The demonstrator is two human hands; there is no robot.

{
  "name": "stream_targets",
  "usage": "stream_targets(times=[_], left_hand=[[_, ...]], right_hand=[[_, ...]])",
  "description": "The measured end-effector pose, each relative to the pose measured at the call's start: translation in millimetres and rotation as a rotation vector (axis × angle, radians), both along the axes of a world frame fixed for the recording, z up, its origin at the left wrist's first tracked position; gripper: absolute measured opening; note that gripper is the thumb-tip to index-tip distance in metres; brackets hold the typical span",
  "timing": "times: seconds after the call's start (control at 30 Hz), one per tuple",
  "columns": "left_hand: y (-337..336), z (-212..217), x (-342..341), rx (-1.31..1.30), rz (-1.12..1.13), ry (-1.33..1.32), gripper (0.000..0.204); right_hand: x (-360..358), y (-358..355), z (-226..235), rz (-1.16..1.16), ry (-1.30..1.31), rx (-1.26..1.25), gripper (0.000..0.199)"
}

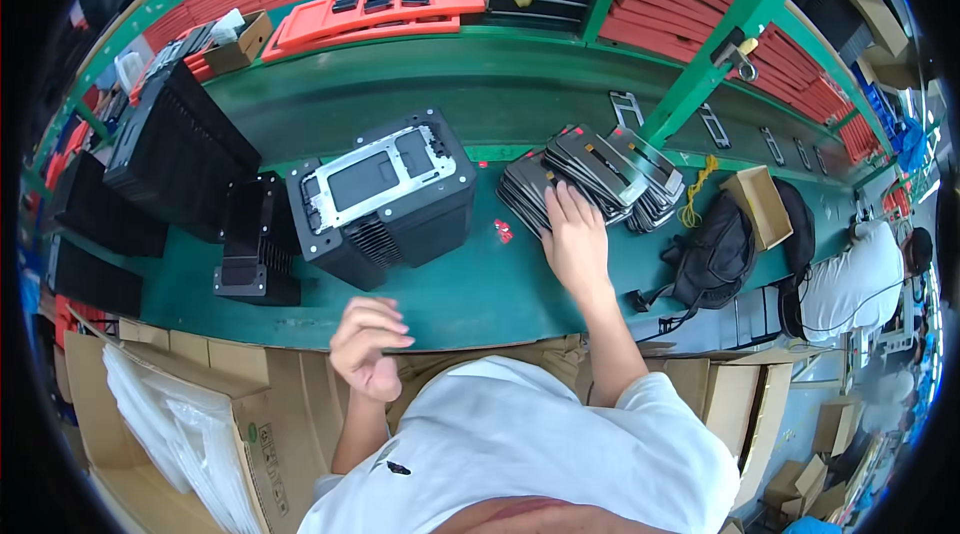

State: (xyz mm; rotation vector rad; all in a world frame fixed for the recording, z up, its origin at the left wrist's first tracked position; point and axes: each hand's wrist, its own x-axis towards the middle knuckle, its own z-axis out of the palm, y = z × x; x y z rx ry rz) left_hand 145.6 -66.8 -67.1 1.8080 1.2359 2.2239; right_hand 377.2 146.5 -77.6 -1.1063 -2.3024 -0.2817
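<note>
My right hand (577, 239) reaches to the near side of a stack of flat grey phone-sized frames (520, 196). Its fingers are stretched out and rest against the stack; I see nothing gripped in them. My left hand (368, 344) hovers at the bench's front edge, fingers loosely bent and apart from the thumb, nothing visible in it. Ahead of it stands a black block-shaped fixture (425, 224), a silver phone frame (380, 179) lying on its top. More grey frames (592, 169) are piled to the right of the first stack, some with small red tabs.
Small red bits (503, 231) lie on the green bench (440, 309). Black fixtures (180, 154) crowd its left side. A black bag (715, 259), yellow cord (697, 192) and cardboard tray (757, 207) sit right. An open carton (255, 414) stands below left. Another person (853, 284) sits far right.
</note>
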Motion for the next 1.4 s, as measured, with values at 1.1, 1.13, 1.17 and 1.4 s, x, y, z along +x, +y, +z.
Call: stream_targets(times=[1.1,1.13,1.17,1.4], left_hand=[[0.4,-11.9,22.1,-0.586,-0.67,-0.62,0.08],[-0.1,-7.7,21.5,-0.578,-0.673,-0.615,0.08],[0.5,-5.5,20.9,-0.551,-0.646,-0.639,0.08],[4.9,18.7,3.1,-0.454,-0.685,-0.697,0.088]], right_hand=[[-41.6,-9.2,-33.4,0.116,0.078,-0.375,0.017],[-39.0,-8.6,-38.7,0.116,0.079,-0.366,0.017],[-43.0,-14.0,-27.0,0.116,0.123,-0.402,0.015],[-54.1,-57.0,93.9,1.011,0.91,-1.191,0.035]])
